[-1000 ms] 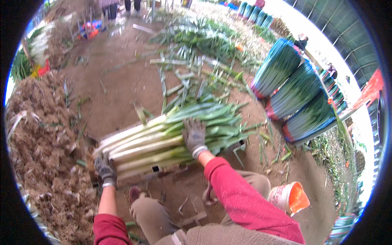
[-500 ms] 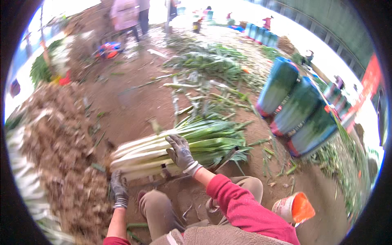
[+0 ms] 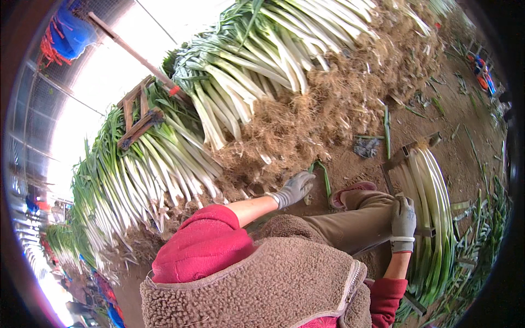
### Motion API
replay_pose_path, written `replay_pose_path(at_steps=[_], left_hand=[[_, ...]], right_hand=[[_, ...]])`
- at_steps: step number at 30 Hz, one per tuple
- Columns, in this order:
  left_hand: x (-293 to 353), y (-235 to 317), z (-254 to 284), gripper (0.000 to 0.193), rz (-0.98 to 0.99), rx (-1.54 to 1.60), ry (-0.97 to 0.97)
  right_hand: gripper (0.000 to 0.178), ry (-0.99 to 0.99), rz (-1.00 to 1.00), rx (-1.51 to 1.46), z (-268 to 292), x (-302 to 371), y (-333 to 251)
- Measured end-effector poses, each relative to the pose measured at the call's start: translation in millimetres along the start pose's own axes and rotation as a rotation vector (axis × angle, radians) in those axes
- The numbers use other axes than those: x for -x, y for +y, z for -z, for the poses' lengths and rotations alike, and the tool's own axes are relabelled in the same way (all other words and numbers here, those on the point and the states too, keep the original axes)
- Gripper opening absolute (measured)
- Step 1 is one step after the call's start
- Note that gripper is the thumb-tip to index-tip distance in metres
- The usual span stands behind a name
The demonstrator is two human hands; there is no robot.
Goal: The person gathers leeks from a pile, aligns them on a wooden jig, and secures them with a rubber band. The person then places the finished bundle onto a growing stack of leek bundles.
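Observation:
My left hand (image 3: 296, 188), in a grey glove, reaches to the edge of the root pile, its fingers stretched out with nothing seen held. Beside it lie a few green leaf scraps (image 3: 322, 174). My right hand (image 3: 403, 218), gloved too, is at the near side of a bundle of large green onions (image 3: 429, 191). Its fingers are bent together; what they hold, if anything, is hidden. The bundle lies across a low metal rack (image 3: 402, 154), white ends far, green leaves near. A long heap of green onions (image 3: 262, 65) stretches along the left, roots (image 3: 322, 120) toward me.
A wooden frame (image 3: 139, 115) leans on the heap beside a pole (image 3: 131, 49). Cut leaves (image 3: 476, 246) litter the ground at the right. A crumpled grey scrap (image 3: 366, 146) lies on the soil ahead. Blue and red netting (image 3: 68, 33) hangs at upper left.
My view has swung left to the onion heap. My left hand has left the bundle's root end for the root pile. My right hand has moved off the bundle's top to its near side.

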State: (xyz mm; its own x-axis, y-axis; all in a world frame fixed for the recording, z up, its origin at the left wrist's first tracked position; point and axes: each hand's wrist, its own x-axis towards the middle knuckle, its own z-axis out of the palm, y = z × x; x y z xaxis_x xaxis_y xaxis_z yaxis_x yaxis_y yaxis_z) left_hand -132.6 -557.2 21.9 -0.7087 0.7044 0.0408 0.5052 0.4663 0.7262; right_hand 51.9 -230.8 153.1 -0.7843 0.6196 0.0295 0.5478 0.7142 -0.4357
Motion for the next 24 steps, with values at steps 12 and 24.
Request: replay_pose_path(at_steps=[12,24], left_hand=[[-94.5,-0.9,220.5,0.024,-0.037,-0.259,0.711],[-214.3,-112.8,320.2,0.056,0.572,-0.756,0.045]], right_hand=[[0.024,-0.003,0.138,0.144,-9.9,-5.9,-15.6],[0.015,0.141,0.202,0.198,-17.8,-7.1,-17.2]])
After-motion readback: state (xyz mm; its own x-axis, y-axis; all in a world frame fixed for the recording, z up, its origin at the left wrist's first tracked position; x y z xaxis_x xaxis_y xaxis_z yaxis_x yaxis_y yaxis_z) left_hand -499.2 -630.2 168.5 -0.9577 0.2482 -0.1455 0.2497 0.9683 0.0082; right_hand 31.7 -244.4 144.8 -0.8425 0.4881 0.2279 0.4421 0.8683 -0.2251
